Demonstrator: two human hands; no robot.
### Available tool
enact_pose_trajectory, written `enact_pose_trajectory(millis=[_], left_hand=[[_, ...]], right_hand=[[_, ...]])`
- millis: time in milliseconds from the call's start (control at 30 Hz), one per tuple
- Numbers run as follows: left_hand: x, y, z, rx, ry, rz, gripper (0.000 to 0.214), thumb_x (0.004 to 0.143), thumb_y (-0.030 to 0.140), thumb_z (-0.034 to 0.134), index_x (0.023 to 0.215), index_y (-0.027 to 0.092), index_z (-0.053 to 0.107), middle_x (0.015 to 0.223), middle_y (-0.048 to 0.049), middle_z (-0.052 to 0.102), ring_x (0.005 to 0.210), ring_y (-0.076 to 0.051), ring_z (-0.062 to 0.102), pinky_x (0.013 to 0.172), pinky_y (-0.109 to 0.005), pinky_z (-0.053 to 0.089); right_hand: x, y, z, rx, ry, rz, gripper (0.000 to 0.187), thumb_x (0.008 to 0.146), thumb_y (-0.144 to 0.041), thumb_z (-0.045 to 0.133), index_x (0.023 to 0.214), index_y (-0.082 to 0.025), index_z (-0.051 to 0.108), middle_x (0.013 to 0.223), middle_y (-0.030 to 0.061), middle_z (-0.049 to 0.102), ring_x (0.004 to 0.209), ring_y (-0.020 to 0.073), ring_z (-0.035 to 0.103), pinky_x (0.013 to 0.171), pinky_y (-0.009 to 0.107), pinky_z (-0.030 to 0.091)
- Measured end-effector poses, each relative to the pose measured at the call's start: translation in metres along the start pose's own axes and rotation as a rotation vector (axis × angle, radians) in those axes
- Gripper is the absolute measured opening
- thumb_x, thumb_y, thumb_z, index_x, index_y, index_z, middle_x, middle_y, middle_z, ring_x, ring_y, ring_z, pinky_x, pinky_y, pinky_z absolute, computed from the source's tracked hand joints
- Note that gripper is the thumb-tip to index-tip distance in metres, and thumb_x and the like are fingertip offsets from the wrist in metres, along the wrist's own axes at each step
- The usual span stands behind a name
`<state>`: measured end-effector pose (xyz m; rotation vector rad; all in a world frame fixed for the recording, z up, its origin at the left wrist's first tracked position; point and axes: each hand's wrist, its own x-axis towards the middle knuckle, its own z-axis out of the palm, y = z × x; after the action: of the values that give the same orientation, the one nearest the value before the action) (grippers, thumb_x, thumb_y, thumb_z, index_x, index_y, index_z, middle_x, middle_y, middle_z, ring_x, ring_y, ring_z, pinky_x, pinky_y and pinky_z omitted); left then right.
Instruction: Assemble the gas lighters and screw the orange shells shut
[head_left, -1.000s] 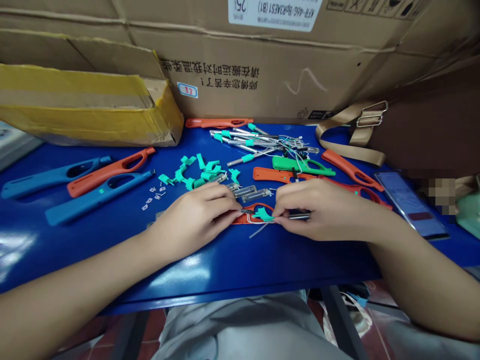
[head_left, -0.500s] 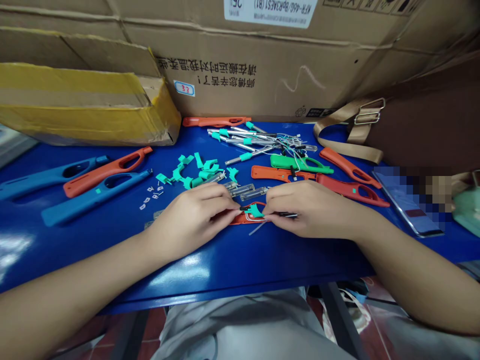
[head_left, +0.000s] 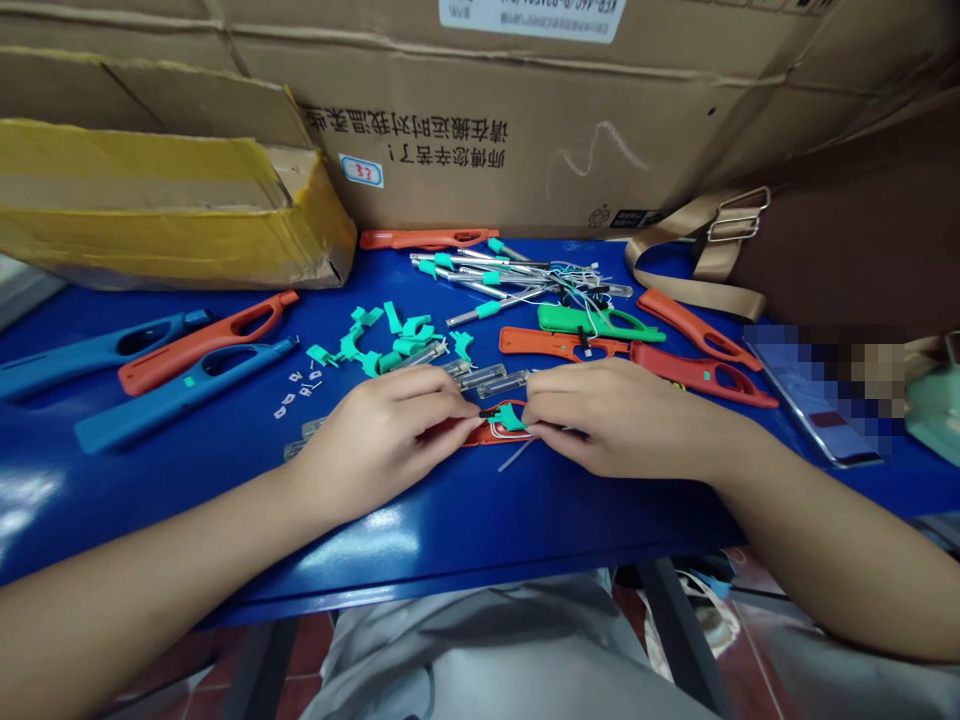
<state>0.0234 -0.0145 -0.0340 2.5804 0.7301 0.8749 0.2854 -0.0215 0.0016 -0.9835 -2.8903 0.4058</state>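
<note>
An orange lighter casing half (head_left: 477,434) lies on the blue table in front of me, partly covered by my hands. On it sits a teal trigger piece (head_left: 511,417), with white wires (head_left: 507,435) looping below it. My left hand (head_left: 405,425) is closed, thumb and forefinger pinching a small black part (head_left: 489,413) at the trigger's left side. From the right, my right hand (head_left: 615,420) is closed with its fingertips at the trigger's right edge; its fingers hide part of what they hold. A thin clear tube (head_left: 514,456) pokes out below the casing.
Teal triggers (head_left: 412,335) lie loose behind my left hand, clear fuel tanks (head_left: 491,380) behind the casing. Farther back are metal lighter tubes with wires (head_left: 510,280). Blue casings (head_left: 187,390) lie left, a green casing (head_left: 600,324) and phone (head_left: 817,400) right. Cardboard boxes (head_left: 420,200) stand behind.
The whole view has shifted slightly. A black stick that showed under my right fingers is now out of sight. Both hands keep nearly the same place at the casing.
</note>
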Motion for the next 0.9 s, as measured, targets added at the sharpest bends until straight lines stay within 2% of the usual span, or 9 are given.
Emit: enact_pose_trajectory(millis=[200,300,467,600,800,900], left_hand=[[0.001,0.000,0.001,0.004,-0.002,-0.018,0.009,0.095,0.016,0.066,0.094,0.014,0.075,0.088,-0.0042,0.069,0.082,-0.014,0.066,0.075,-0.025,0.054],[0.000,-0.001,0.001,0.021,-0.041,-0.020,0.011,0.096,0.017,0.065,0.095,0.015,0.076,0.090,-0.0041,0.071,0.083,-0.015,0.067,0.075,-0.026,0.055],[0.000,-0.002,0.001,0.081,-0.092,0.036,0.014,0.098,0.019,0.062,0.100,0.015,0.076,0.094,-0.0058,0.073,0.087,-0.018,0.069,0.078,-0.031,0.057],[0.000,0.001,0.000,0.123,-0.095,0.062,0.015,0.098,0.022,0.063,0.104,0.015,0.075,0.097,-0.0064,0.075,0.087,-0.019,0.071,0.080,-0.033,0.058],[-0.003,0.008,-0.003,0.204,-0.136,0.043,0.029,0.094,0.039,0.069,0.107,0.013,0.074,0.102,-0.0093,0.076,0.090,-0.024,0.072,0.081,-0.038,0.060],[-0.004,0.009,-0.002,0.248,-0.130,0.071,0.023,0.097,0.031,0.065,0.109,0.014,0.073,0.103,-0.0087,0.076,0.091,-0.023,0.072,0.080,-0.038,0.060]], right_hand=[[0.000,0.000,0.000,-0.072,0.010,-0.029,0.017,0.099,-0.018,0.050,0.087,-0.018,0.062,0.088,0.0019,0.062,0.083,0.0166,0.058,0.066,0.030,0.035],[0.000,0.000,-0.001,-0.080,-0.004,-0.032,0.017,0.098,-0.018,0.051,0.086,-0.018,0.062,0.088,0.0021,0.062,0.082,0.0167,0.058,0.066,0.030,0.035],[0.001,-0.002,-0.003,-0.072,-0.053,-0.026,0.021,0.099,-0.017,0.048,0.083,-0.017,0.063,0.087,0.0025,0.063,0.081,0.0160,0.058,0.065,0.030,0.035],[0.001,-0.003,-0.004,-0.062,-0.040,-0.016,0.023,0.098,-0.017,0.048,0.083,-0.017,0.065,0.085,0.0022,0.063,0.081,0.0158,0.059,0.064,0.031,0.034],[0.000,-0.002,-0.004,-0.020,-0.035,-0.005,0.021,0.096,-0.015,0.049,0.084,-0.017,0.067,0.085,0.0019,0.063,0.082,0.0156,0.059,0.063,0.030,0.033],[0.000,-0.002,-0.005,-0.023,-0.030,-0.012,0.022,0.095,-0.015,0.049,0.082,-0.018,0.067,0.082,0.0018,0.063,0.080,0.0155,0.059,0.062,0.030,0.032]])
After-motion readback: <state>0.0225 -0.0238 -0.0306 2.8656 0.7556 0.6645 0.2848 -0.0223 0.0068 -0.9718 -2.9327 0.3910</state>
